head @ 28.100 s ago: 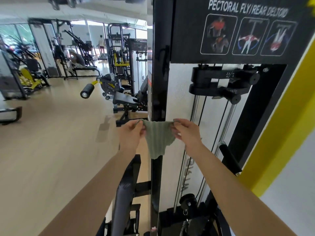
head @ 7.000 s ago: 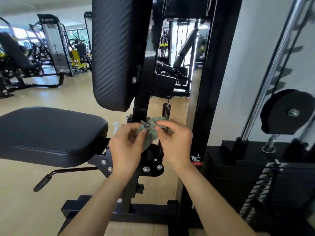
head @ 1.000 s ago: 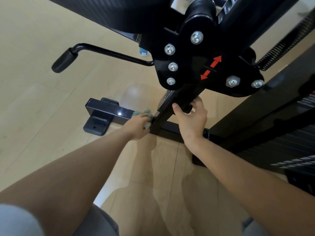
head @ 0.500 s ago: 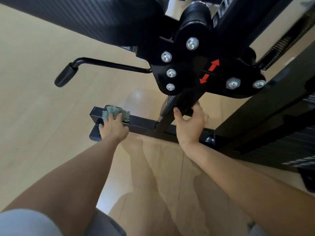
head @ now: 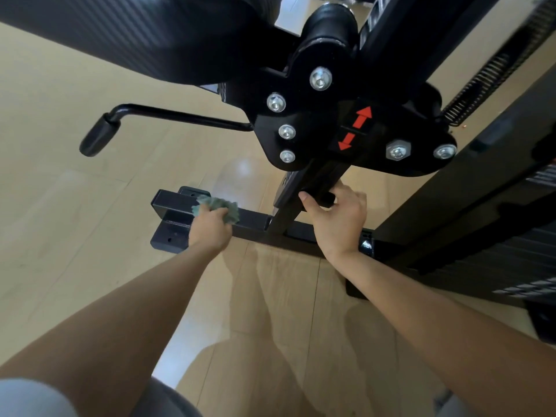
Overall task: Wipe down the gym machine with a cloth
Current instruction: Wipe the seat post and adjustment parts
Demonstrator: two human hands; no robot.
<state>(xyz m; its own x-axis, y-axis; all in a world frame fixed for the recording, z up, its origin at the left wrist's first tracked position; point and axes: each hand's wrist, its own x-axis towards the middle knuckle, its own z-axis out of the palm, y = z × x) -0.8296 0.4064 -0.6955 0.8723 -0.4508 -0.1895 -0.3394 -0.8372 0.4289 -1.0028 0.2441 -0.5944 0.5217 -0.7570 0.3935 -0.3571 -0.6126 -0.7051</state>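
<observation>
Head view: the left hand (head: 210, 228) bunches the green cloth (head: 221, 206) in curled fingers and presses it on the base bar (head: 255, 220) near its left end, while the right hand (head: 340, 221) wraps round the sloping post (head: 296, 203). Above them hang the bolted bracket (head: 319, 121) with red arrows, a lever (head: 168, 115) and the seat (head: 135, 34), with the weight stack (head: 511, 251) at right. The floor (head: 75, 236) is pale glossy wood.
</observation>
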